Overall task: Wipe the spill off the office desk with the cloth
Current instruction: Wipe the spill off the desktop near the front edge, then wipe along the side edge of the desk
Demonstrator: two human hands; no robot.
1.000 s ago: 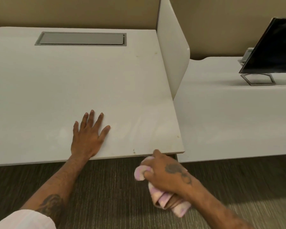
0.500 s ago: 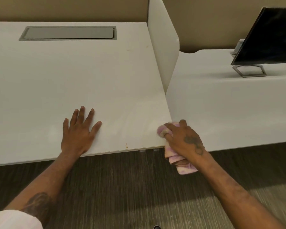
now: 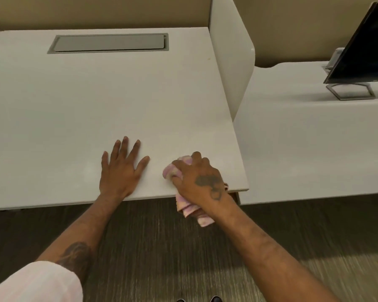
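A bunched pink and cream cloth (image 3: 172,170) is pressed on the white office desk (image 3: 96,101) near its front right corner, with its tail (image 3: 192,211) hanging over the front edge. My right hand (image 3: 202,182) is shut on the cloth and covers most of it. My left hand (image 3: 122,171) lies flat on the desk just left of the cloth, fingers spread, holding nothing. I can make out no clear spill on the desk; a tiny yellowish speck (image 3: 209,59) shows far back near the divider.
A grey cable hatch (image 3: 109,42) is set in the desk's back. A white divider panel (image 3: 231,62) stands along the desk's right side. Beyond it is a second white desk (image 3: 303,149) with a dark monitor (image 3: 364,49) on a metal stand. Dark carpet lies below.
My right hand brought the cloth up from below the desk edge onto the front right corner, then slid it left toward my left hand. The left hand stayed flat.
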